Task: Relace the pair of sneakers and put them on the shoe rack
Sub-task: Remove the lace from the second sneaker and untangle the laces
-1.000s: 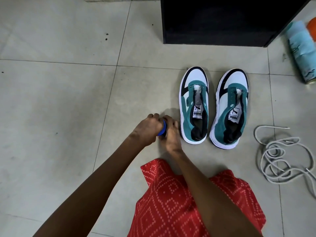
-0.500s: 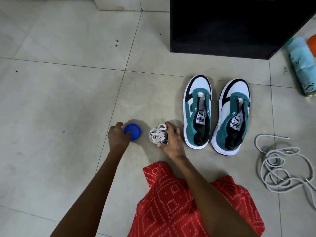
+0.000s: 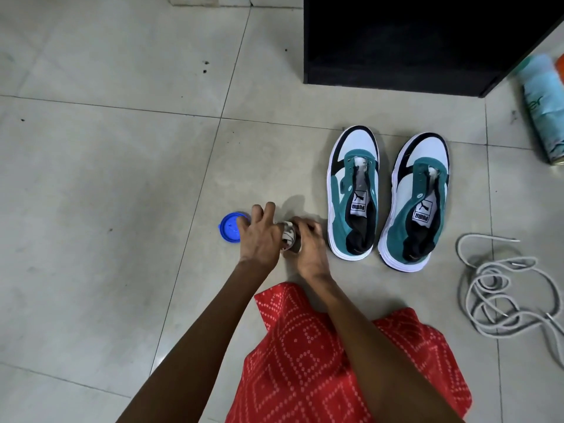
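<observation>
Two teal, white and black sneakers, the left sneaker (image 3: 354,193) and the right sneaker (image 3: 416,199), stand side by side on the tiled floor with no laces in them. Just left of them, my right hand (image 3: 308,248) grips a small jar (image 3: 290,247) stuffed with rolled white laces (image 3: 288,235). My left hand (image 3: 259,236) is at the jar's mouth, pinching the laces, with its outer fingers spread. The jar's blue lid (image 3: 230,228) lies on the floor just left of my left hand.
A loose tangle of grey laces (image 3: 503,294) lies on the floor to the right of the sneakers. The black shoe rack (image 3: 412,41) stands behind them. A teal bottle (image 3: 543,108) lies at the far right. My red patterned clothing (image 3: 320,361) covers the near floor.
My left hand took the blue lid off the jar, set it on the floor to the left, then came back to the laces in the jar. My right hand kept hold of the jar.
</observation>
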